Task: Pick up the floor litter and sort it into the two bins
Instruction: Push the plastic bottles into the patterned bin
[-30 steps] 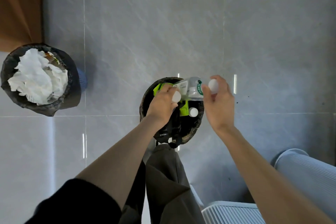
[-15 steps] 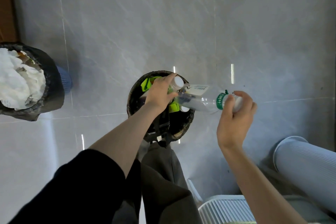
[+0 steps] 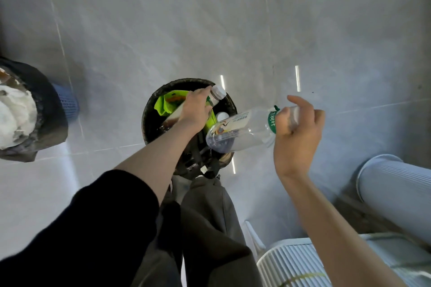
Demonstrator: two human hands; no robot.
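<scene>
Right hand (image 3: 297, 134) tipped clear bottle (image 3: 242, 129); left hand (image 3: 194, 109) grips capped bottle (image 3: 217, 94).

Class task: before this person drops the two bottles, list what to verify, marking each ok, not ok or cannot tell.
1. Left hand grips the capped bottle above the middle bin: ok.
2. Right hand grips the clear bottle at its neck end: ok.
3. Whole clear bottle over the bin mouth: not ok; its neck end sticks out past the rim.
4. Middle bin holds matching litter, green packaging and a white cap: ok.
5. Room left in that bin: cannot tell.
6. Side bin holding white paper stands apart, to the left: ok.
</scene>
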